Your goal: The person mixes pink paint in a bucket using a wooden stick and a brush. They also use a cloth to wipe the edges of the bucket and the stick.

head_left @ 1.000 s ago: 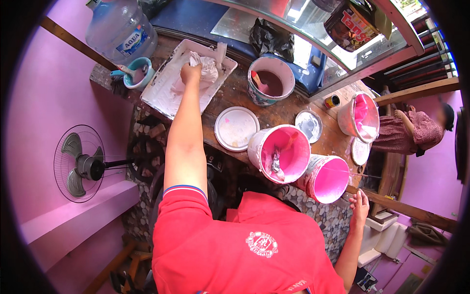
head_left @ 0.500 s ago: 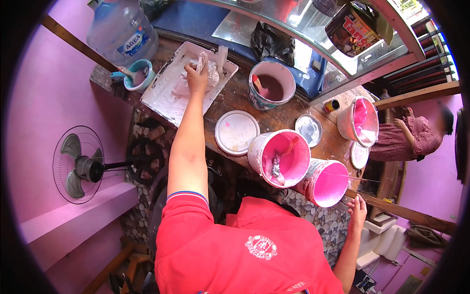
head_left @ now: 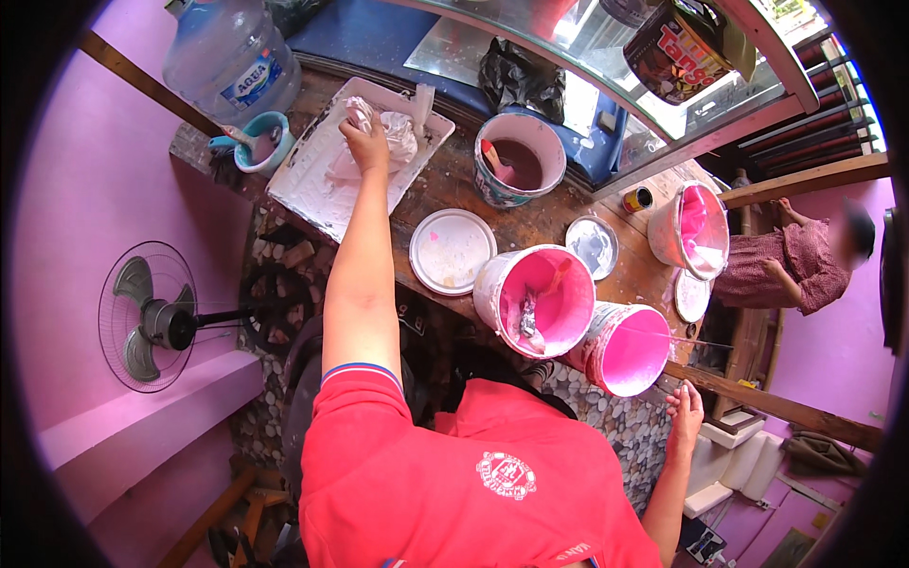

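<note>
At the far left of the table, my left hand (head_left: 367,144) is closed on part of a crumpled whitish-pink cloth (head_left: 403,147) above a white paint tray (head_left: 305,187). The tray is smeared with white paint, and the rest of the cloth lies in it. My right hand (head_left: 684,407) hangs low at the right, off the table's near edge, with loosely bent fingers apart and nothing visible in them. Nearest to it is a bucket (head_left: 632,352) with bright pink inside. Beside that stands another pink-lined bucket (head_left: 535,301) holding a brush and a crumpled scrap.
A bucket of brownish liquid (head_left: 521,161) with a red-handled brush stands behind a round white lid (head_left: 453,251). A turquoise pail (head_left: 265,142) and a large water bottle (head_left: 232,71) stand at left. A fan (head_left: 151,317) is below them. Another person (head_left: 786,260) stands at far right.
My left hand has shifted slightly and turned, raising a bunched end of the cloth. My right hand's fingers are a little more bent. The whole view has shifted slightly.
</note>
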{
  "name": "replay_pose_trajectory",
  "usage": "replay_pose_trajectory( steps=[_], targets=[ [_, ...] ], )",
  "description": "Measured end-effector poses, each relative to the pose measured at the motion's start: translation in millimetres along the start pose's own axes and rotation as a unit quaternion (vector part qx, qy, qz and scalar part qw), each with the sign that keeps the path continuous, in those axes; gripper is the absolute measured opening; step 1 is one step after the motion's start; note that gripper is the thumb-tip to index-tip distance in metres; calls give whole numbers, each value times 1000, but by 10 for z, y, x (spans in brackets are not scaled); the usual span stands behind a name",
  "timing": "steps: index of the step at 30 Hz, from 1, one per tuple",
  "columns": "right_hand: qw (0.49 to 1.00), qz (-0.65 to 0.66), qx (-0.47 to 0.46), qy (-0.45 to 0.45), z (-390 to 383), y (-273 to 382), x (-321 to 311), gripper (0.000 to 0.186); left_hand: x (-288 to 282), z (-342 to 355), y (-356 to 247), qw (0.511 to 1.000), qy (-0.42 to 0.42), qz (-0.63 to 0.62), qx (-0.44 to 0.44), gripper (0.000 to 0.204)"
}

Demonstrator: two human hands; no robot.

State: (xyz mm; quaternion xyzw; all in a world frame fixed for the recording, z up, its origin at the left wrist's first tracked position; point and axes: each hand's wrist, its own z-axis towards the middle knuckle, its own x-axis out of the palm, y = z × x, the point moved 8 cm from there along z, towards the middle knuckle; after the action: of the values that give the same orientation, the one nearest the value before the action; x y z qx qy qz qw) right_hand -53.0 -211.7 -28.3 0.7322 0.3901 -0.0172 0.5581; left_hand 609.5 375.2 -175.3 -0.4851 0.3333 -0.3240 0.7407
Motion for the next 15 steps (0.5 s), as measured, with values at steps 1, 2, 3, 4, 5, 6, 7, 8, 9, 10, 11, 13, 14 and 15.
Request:
replay_pose_trajectory(
  steps=[1, 2, 3, 4, 5, 6, 7, 8, 9, 10, 11, 13, 14, 15],
  targets=[
    [1000, -1, -1, 1, -17, 4, 15, 37, 11, 26, -92, 1000, -1, 2, 21, 59],
    [1000, 0, 0, 0, -34, 7, 25, 37, 20, 53, -185, 999, -2, 4, 42, 61],
    [1000, 0, 3, -4, -56, 7, 31, 37, 31, 85, -248, 999, -1, 4, 43, 61],
    [1000, 1, 5, -7, -78, 20, 31, 37, 44, 125, -292, 999, 4, -4, 41, 62],
    [1000, 2, 5, -8, -79, 9, 18, 37, 59, 144, -335, 999, 9, -12, 39, 63],
    [1000, 0, 3, -7, -81, -2, 9, 37, 59, 164, -381, 999, 10, -13, 39, 63],
    [1000, 0, -2, -5, -73, 1, 3, 37, 25, 224, -427, 998, -6, -10, 55, 65],
    [1000, 2, -3, -6, -68, -1, -13, 37, -21, 273, -470, 997, -23, -7, 71, 66],
    [1000, 3, -4, 0, -68, -7, -20, 36, -50, 324, -491, 997, -23, -9, 73, 66],
    [1000, 5, -4, 5, -71, -20, -26, 36, -85, 390, -542, 997, -36, -15, 70, 68],
    [1000, 8, -5, 4, -86, -35, -50, 36, -133, 449, -592, 996, -50, -21, 67, 69],
    [1000, 4, -17, 19, -99, -48, -54, 36, -300, 594, -768, 991, -87, -4, 98, 70],
    [1000, 12, -12, 14, -115, -108, -92, 36, -298, 604, -920, 993, -76, -4, 92, 71],
    [1000, 15, -12, 12, -121, -152, -117, 36, -343, 632, -1088, 994, -68, -2, 87, 72]
  ],
)
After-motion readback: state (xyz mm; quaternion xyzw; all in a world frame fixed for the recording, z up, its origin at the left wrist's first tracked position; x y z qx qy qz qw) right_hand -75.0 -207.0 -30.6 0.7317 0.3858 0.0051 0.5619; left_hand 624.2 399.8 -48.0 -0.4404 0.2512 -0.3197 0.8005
